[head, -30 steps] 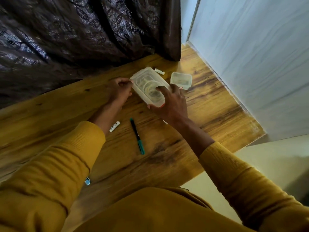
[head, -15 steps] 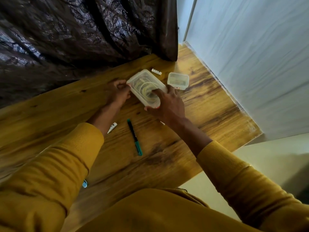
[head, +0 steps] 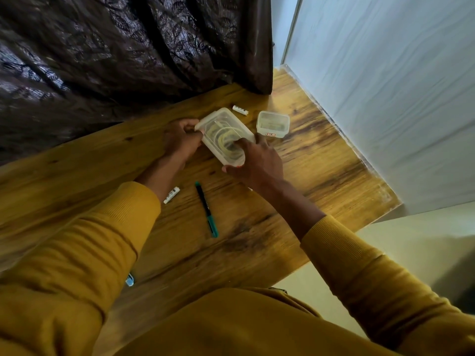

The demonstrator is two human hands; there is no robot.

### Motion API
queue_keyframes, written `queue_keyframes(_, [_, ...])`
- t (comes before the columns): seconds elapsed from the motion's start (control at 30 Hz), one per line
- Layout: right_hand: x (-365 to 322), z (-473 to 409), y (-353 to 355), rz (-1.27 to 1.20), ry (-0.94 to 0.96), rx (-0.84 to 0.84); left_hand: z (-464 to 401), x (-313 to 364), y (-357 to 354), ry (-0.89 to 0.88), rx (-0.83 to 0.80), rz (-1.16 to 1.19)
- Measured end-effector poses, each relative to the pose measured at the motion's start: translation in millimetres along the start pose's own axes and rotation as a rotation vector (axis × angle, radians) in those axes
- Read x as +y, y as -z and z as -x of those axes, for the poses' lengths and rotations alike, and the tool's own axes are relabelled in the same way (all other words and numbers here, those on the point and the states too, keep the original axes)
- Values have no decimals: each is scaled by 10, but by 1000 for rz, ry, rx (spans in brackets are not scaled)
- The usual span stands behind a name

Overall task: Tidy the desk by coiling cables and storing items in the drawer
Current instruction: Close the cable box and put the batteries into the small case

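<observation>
A clear rectangular plastic box (head: 221, 124) with a lid rests on the wooden desk (head: 321, 170). A coiled pale cable (head: 222, 136) shows through the lid. My left hand (head: 181, 141) grips the box's far left corner. My right hand (head: 255, 164) holds its near right end, fingers pressed on the lid. A smaller clear lidded box (head: 273, 123) stands just to the right. A black and green pen (head: 207, 209) lies nearer to me. Two small white sticks lie on the desk, one (head: 171, 194) by my left wrist, another (head: 240, 109) behind the big box.
A dark patterned curtain (head: 128, 55) hangs along the desk's far edge. A pale wall (head: 385, 98) borders the desk on the right. A small blue and white item (head: 129, 280) peeks out beside my left sleeve. The desk's near right edge drops to pale floor (head: 411, 242).
Both hands have stayed on the big box. My right fingers have shifted a little across its lid. The other items have not moved.
</observation>
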State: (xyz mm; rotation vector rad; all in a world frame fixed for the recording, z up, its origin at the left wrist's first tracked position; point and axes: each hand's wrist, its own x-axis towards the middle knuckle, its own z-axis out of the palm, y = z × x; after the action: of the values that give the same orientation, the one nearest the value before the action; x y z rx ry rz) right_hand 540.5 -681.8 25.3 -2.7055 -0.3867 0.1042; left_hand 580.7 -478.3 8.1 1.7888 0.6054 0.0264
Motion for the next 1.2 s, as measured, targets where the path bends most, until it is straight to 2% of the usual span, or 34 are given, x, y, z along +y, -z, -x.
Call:
queue_keyframes(0.13, [55, -44, 18, 32, 23, -21, -20, 17, -23, 0, 22, -39])
queue_keyframes(0.23, [131, -97, 63, -90, 28, -23, -62, 67, -51, 130, 33, 79])
queue_keyframes(0.33, [172, -150, 98, -228, -63, -20, -68, 130, -65, 284, -29, 237])
queue_keyframes(0.43, [185, -189, 116, -349, -161, -20, -68, 166, -68, 323, -47, 229])
queue_keyframes(0.77, [301, -344, 138, -421, -330, -174, -153, 202, -92, 282, -17, 7])
queue_keyframes(1.2, [265, -237, 151, -392, -336, -100, -191, 205, -131, 125, 105, -24])
